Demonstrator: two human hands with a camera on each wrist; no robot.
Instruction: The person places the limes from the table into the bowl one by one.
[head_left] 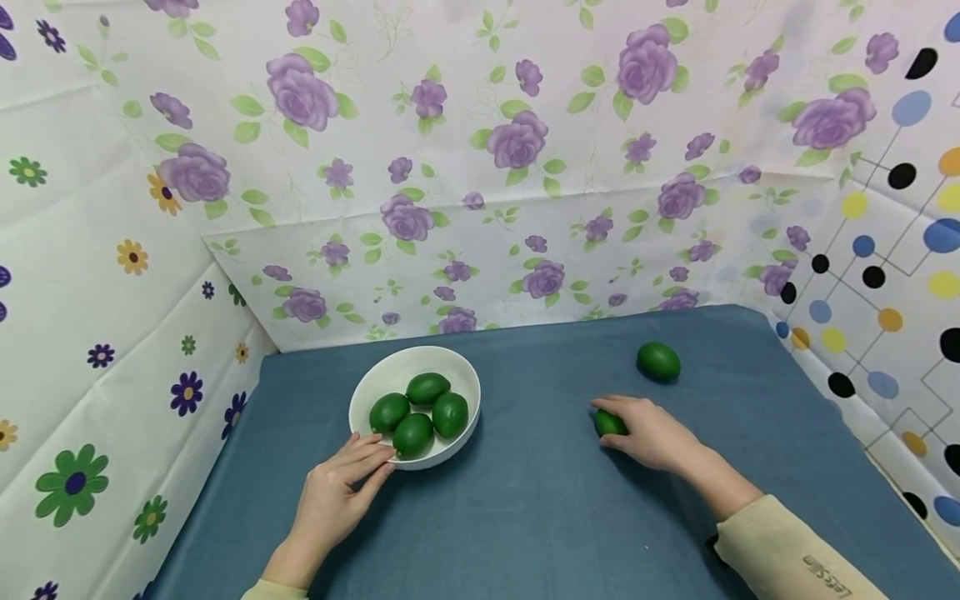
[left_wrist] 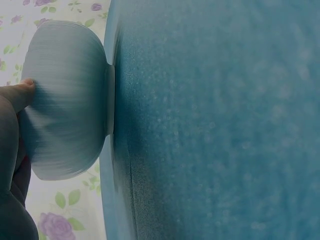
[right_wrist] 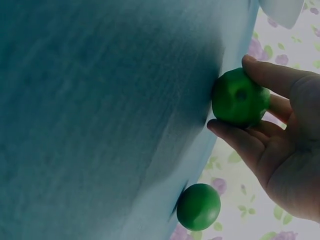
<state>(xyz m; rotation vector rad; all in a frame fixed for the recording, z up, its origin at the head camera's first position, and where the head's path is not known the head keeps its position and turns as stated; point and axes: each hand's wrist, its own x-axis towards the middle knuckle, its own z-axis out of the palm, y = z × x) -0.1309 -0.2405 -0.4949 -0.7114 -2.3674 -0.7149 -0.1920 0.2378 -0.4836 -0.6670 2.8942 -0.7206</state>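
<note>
A white bowl (head_left: 467, 433) stands left of the middle on the blue cloth, with several green limes (head_left: 413, 436) inside. My left hand (head_left: 335, 497) holds the bowl's near-left rim, fingertips over the edge. In the left wrist view, the thumb (left_wrist: 25, 92) presses on the outer wall of the bowl (left_wrist: 70, 105); the other fingers are mostly hidden. Right of the bowl, my right hand (head_left: 651, 432) grips a lime (head_left: 609, 422) between thumb and fingers, low at the cloth. The right wrist view shows this lime (right_wrist: 239, 100) end-on. Another lime (head_left: 658, 362) lies beyond that hand.
Blue cloth (head_left: 525, 517) covers the table. A flowered sheet (head_left: 465, 167) rises along the back edge. Patterned sheets also hang at the left (head_left: 82, 400) and right (head_left: 892, 275) sides.
</note>
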